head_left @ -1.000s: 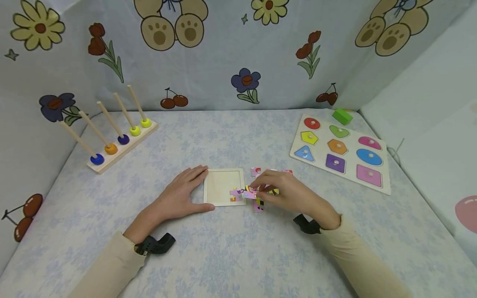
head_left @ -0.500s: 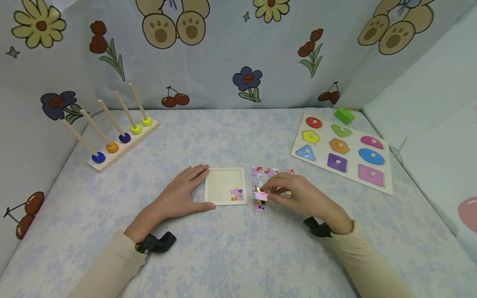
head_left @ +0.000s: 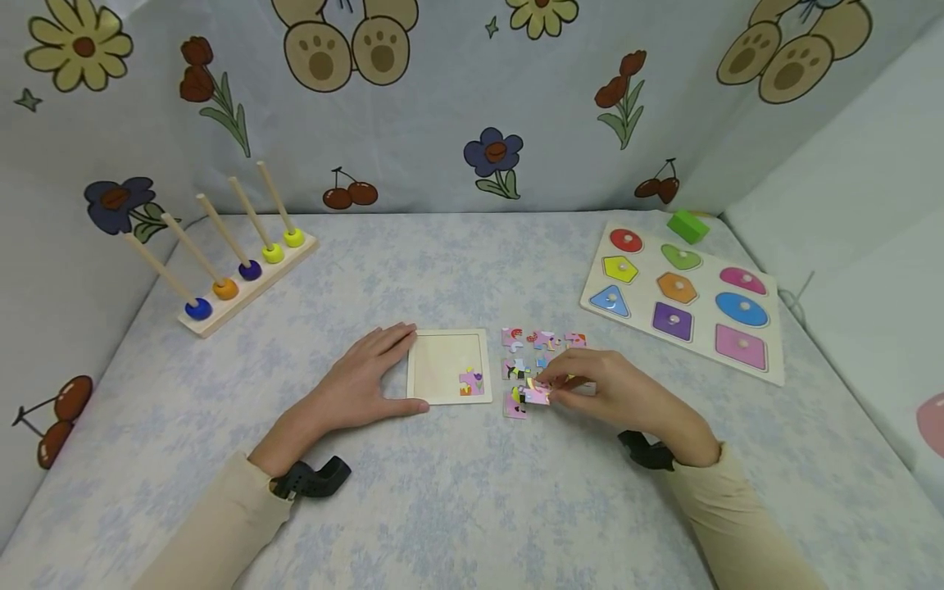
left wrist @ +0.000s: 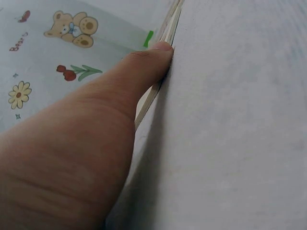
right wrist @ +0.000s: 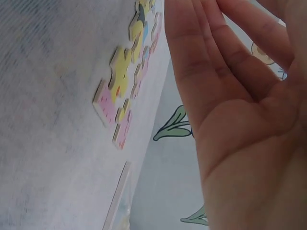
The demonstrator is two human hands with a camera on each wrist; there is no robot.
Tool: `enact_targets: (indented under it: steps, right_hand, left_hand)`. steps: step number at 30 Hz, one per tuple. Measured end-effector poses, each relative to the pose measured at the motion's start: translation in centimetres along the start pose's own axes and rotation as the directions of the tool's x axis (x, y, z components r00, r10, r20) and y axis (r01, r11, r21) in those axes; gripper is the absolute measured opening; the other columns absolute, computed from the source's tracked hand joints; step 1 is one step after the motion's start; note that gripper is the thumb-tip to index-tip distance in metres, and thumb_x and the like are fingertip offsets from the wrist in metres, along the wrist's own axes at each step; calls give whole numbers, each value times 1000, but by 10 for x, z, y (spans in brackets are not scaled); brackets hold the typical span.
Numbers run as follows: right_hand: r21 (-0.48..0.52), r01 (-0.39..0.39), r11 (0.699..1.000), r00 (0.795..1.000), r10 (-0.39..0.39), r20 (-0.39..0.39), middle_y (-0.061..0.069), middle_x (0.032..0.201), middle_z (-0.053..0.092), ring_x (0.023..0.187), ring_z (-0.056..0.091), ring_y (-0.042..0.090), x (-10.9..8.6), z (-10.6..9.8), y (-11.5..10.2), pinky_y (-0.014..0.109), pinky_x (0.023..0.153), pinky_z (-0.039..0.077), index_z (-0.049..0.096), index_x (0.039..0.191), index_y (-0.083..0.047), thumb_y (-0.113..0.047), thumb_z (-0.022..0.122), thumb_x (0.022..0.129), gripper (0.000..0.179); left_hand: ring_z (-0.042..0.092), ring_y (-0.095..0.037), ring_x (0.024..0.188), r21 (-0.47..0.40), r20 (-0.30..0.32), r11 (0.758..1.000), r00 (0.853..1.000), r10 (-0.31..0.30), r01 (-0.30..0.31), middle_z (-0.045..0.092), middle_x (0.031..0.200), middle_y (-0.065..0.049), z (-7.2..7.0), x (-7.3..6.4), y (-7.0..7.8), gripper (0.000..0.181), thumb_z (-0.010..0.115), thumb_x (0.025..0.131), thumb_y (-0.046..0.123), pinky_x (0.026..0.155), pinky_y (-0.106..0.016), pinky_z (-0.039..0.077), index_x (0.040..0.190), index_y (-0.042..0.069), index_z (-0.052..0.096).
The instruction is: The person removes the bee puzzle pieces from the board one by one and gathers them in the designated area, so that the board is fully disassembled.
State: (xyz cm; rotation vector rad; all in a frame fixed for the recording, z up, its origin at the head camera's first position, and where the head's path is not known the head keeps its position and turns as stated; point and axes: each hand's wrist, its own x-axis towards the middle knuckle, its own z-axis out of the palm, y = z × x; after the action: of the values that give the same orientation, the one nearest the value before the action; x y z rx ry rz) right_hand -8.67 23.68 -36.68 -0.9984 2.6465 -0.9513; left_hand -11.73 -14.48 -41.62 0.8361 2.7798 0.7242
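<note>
My left hand (head_left: 359, 387) rests at the left side of a shallow square wooden puzzle tray (head_left: 433, 367), fingers on its upper left corner and thumb along its lower edge. In the left wrist view the thumb (left wrist: 148, 62) touches the tray's rim. One pink jigsaw piece (head_left: 471, 382) lies in the tray's lower right corner. Just right of the tray, my right hand (head_left: 615, 393) pinches a pink jigsaw piece (head_left: 537, 395) between thumb and fingers, above the loose pieces. In the right wrist view the fingertips are out of frame.
Several loose jigsaw pieces (head_left: 544, 340) lie in rows right of the tray, partly under my right hand. A shape puzzle board (head_left: 693, 315) and a green block (head_left: 688, 227) stand at the back right. A peg stand with beads (head_left: 239, 297) stands at the back left.
My right hand has moved right, away from the tray, with the jigsaw piece still pinched. The left hand keeps its place on the tray. The view has shifted slightly.
</note>
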Motion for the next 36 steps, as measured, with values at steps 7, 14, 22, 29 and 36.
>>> enact_targets:
  steps: [7, 14, 22, 29, 36]
  right_hand:
    - [15, -55, 998, 996, 54, 67, -8, 108, 73, 90, 65, 5, -4, -3, 4, 28, 83, 63, 78, 116, -18, -9, 76, 94, 23]
    - [9, -93, 996, 991, 92, 100, -9, 107, 73, 91, 66, 5, -6, -4, 7, 27, 83, 63, 78, 115, -19, -9, 77, 93, 24]
    - [20, -111, 994, 984, 107, 145, -9, 105, 73, 90, 64, 5, -8, -4, 10, 26, 83, 62, 78, 115, -18, -8, 78, 92, 25]
    - [-2, -102, 995, 982, 101, 162, -10, 103, 72, 88, 63, 5, -9, -3, 12, 25, 81, 61, 79, 113, -18, -9, 79, 92, 23]
    - [-36, -73, 997, 984, 78, 160, -9, 102, 71, 86, 62, 2, -9, -3, 14, 23, 79, 60, 80, 112, -19, -9, 79, 91, 22]
  left_hand:
    - [21, -35, 158, 6, -2, 1000, 1000, -1, 1, 24, 171, -11, -1, 0, 1, 111, 79, 81, 63, 128, -55, 19, 163, 8, 29]
    - [20, -34, 158, 5, -1, 1000, 1000, -1, 1, 24, 171, -10, -1, 0, 1, 111, 80, 81, 63, 128, -55, 18, 163, 8, 29]
    - [20, -34, 158, 10, -3, 1000, 1000, 3, -3, 24, 171, -11, 0, 0, 1, 111, 79, 81, 63, 129, -55, 18, 163, 7, 29]
    - [20, -35, 158, 9, -3, 1000, 1000, -3, 3, 23, 171, -10, 0, 0, 0, 112, 79, 81, 64, 128, -56, 18, 163, 9, 28]
    - [20, -34, 158, 13, 0, 1000, 1000, -2, 2, 23, 171, -11, 0, 0, 0, 112, 79, 81, 64, 128, -56, 18, 164, 8, 28]
